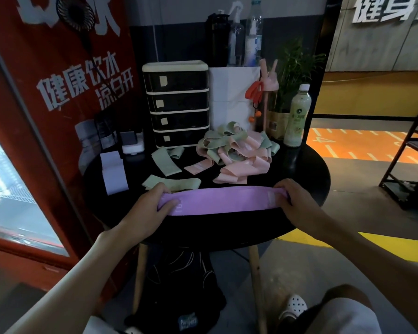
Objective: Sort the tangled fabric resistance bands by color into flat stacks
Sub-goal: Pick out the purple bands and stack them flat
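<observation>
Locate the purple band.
Head view, centre: the purple band spans the table's near side, left hand holding one end, right hand the other, green band just behind.

Matt purple cloth band point(217, 200) on glossy black tabletop point(299, 162), wooden legs point(257, 280)

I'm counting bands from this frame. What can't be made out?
Head view:
- tangled pile: green and pink bands overlap, so no count.
- purple band: both ends covered by the left hand and right hand; its print is too small.
- drawer unit labels: too small and dim to read.
</observation>
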The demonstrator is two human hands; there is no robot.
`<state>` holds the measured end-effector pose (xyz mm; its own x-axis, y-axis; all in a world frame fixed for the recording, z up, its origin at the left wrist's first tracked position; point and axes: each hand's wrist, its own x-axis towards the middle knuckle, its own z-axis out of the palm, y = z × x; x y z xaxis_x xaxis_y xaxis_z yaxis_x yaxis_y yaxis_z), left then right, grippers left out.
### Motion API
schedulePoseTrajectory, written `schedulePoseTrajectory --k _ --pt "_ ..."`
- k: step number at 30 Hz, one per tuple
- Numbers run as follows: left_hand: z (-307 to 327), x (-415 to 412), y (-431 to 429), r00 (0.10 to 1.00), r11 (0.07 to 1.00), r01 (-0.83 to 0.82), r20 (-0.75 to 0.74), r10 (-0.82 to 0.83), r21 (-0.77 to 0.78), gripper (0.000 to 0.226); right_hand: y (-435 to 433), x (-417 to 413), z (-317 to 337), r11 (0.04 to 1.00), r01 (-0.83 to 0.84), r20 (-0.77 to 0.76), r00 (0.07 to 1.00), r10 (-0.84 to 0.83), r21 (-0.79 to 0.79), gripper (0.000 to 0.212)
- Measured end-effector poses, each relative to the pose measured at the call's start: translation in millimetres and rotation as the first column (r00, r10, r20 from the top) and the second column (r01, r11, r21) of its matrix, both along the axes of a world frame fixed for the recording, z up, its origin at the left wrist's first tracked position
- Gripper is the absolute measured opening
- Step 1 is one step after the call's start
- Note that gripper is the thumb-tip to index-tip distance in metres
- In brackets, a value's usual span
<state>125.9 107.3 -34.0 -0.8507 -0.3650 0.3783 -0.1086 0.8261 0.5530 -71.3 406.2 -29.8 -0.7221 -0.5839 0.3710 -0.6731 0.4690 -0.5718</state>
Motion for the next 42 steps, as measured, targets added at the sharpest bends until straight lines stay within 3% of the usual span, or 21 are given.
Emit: schedulePoseTrajectory --k 8,13,19,24,26,28,32,36,39,42 --pt "3 7 7 0.996 0.998 -0.025 -0.078 0.030 0.061 0.026 5 4 -7 0.988 0.042 0.082 0.996 -0.030 -0.146 0.007" --pt "1 5 5 0.999 0.999 0.032 0.031 -0.032 0.023 0.021 13 0 -10 1.000 0.024 0.038 0.999 -0.024 0.012 0.029" --pt "1 7 2 0.998 0.999 0.029 0.058 -0.031 0.026 0.023 16 1 -5 1.000 0.013 0.127 0.992 -0.012 -0.009 0.015" --pt "25 7 5 0.995 0.957 0.001 0.099 -0.031 0.291 0.035 14 -10 11 0.968 0.164 0.279 0.954 -0.107 -0.190 0.036" --pt "35 3 10 0.992 0.880 -0.029 0.124 -0.034 0.475 0.033 15 -12 21 0.947 0.208 0.381 0.919 -0.104 -0.245 0.041" --pt "41 -1 16 0.986 0.799 -0.073 0.165 -0.034 0.597 0.030 15 -12 28 0.944 0.232 0.413 0.903 -0.118 -0.236 0.031" --pt "38 -9 28 0.958 0.854 -0.097 0.280 -0.059 0.511 0.034 13 -9 29 0.954 0.251 0.391 0.905 -0.171 -0.165 0.016" --pt "34 -8 34 0.975 0.856 -0.109 0.223 -0.007 0.506 0.021 10 -6 25 0.954 0.270 0.349 0.913 -0.211 -0.128 0.011" --pt "33 -5 32 0.979 0.821 -0.117 0.206 0.000 0.559 0.026 3 -3 30 0.950 0.277 0.324 0.920 -0.219 -0.143 0.041" --pt "31 -4 31 0.982 0.802 -0.127 0.188 0.018 0.584 0.029 -12 10 41 0.935 0.260 0.210 0.954 -0.212 -0.240 0.044"
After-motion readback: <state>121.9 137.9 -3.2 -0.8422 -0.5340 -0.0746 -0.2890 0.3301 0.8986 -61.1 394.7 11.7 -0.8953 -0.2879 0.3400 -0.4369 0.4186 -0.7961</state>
